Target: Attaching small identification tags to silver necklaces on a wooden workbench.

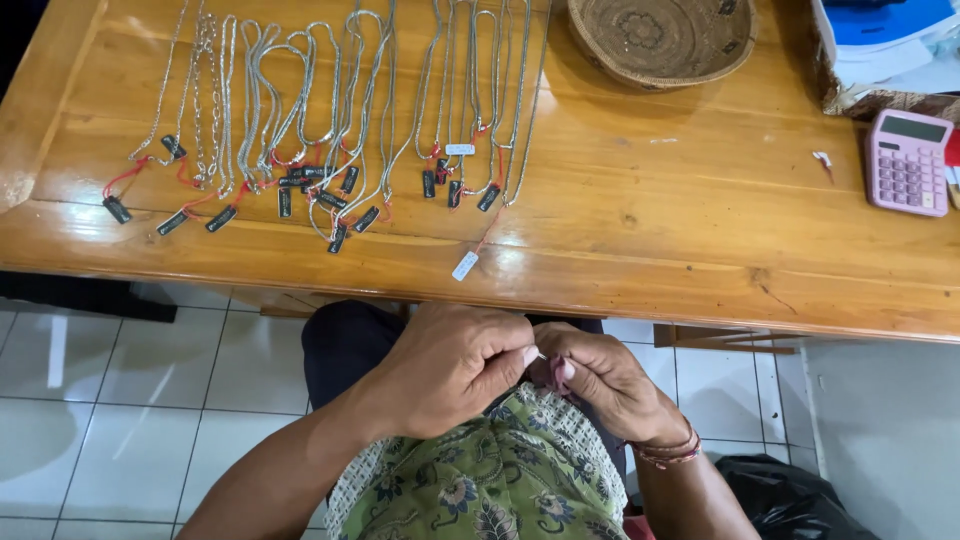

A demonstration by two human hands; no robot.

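Centrally, below the near edge of the surface (600, 260), two hands are held together over the lap. Left hand (450, 365): grip pressed together, thumb against forefinger, on a very small pale item (541, 355) that is barely seen between the fingertips. Right hand (600, 380): fingers curled in, tips meeting the same item; whether it is truly pinched on this side cannot be told. The item is judged light, thin and easily dropped or lost, so a fingertip pinch close to its end is called for rather than a full grasp.

Outward: a green floral cloth (500, 480) lies under the hands, giving a soft catch. Bracelets (668, 452) are worn at the right wrist. On the surface, rows of silver chains (330, 110) with small dark tags and red threads are laid out, limp and prone to tangling. A woven basket (660, 40) and a pink calculator (907, 162) stand further right. Bare wood is left between chains and calculator; white floor tiles (120, 400) lie below.
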